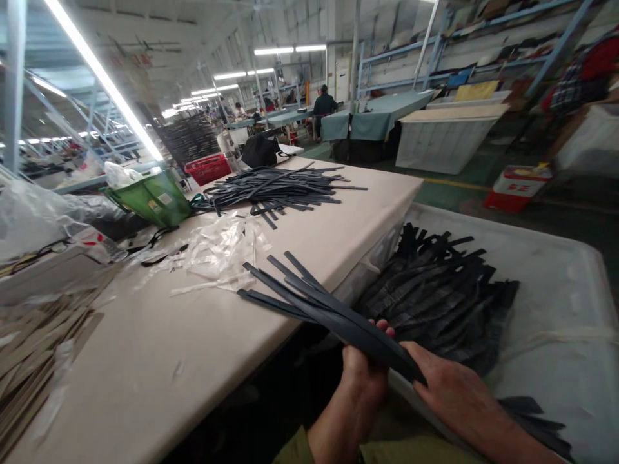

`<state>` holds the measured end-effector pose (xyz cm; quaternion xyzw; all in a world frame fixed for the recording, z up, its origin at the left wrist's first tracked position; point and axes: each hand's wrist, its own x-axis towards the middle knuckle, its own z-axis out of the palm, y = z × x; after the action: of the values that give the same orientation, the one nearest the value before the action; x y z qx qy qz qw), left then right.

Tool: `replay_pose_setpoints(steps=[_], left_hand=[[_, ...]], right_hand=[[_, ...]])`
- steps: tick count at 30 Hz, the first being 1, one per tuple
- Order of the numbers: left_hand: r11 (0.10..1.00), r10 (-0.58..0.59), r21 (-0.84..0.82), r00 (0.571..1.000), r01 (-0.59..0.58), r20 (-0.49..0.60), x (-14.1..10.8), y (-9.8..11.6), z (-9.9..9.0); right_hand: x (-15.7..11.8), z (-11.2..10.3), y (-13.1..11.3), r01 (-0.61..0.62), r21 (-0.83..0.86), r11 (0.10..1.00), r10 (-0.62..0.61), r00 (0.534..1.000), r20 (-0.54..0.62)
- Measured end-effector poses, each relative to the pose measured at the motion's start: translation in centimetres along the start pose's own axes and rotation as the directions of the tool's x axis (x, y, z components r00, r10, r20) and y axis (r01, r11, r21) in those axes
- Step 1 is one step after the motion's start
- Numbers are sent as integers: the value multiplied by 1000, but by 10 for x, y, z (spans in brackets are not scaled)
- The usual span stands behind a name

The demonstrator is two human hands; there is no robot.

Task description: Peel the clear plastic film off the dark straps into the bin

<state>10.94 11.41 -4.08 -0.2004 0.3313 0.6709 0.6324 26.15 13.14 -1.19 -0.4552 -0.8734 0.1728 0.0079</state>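
Observation:
A bundle of dark grey fabric strips (333,308) lies across both of my hands, its loose ends fanning out over the table's edge. My left hand (365,367) is closed around the bundle from below, with fingertips showing on the far side. Farther along, my right hand (442,380) grips the same strips near their other end, which shows again beyond my wrist as dark strip ends (536,419). Beside my hands, a white plastic bin (565,290) holds a heap of dark strips (445,290).
On the pale table (193,367) lie a pile of dark strips (285,187), crumpled clear plastic (222,251) and brown strips (43,361). A green bag (155,200) and red basket (207,169) stand at the back. A person (325,106) is far off.

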Motion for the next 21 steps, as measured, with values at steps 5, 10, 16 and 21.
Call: replay_pose_setpoints(steps=[5,10,16,21], left_hand=[[986,165,53,980,-160,-111,10,20,-18],[969,198,132,976,-209,94,-2,22,-47],[900,204,320,936,-294,285,-32,10,-42],[821,168,458,910,-342,379,-32,6,-24]], right_hand=[[17,4,10,-61,-35,998,61,998,-23],[33,4,10,-104,-58,993,103,995,-13],[30,18,-2,9,-119,993,-21,995,-100],[24,36,-4,151,-164,975,-188,951,-244]])
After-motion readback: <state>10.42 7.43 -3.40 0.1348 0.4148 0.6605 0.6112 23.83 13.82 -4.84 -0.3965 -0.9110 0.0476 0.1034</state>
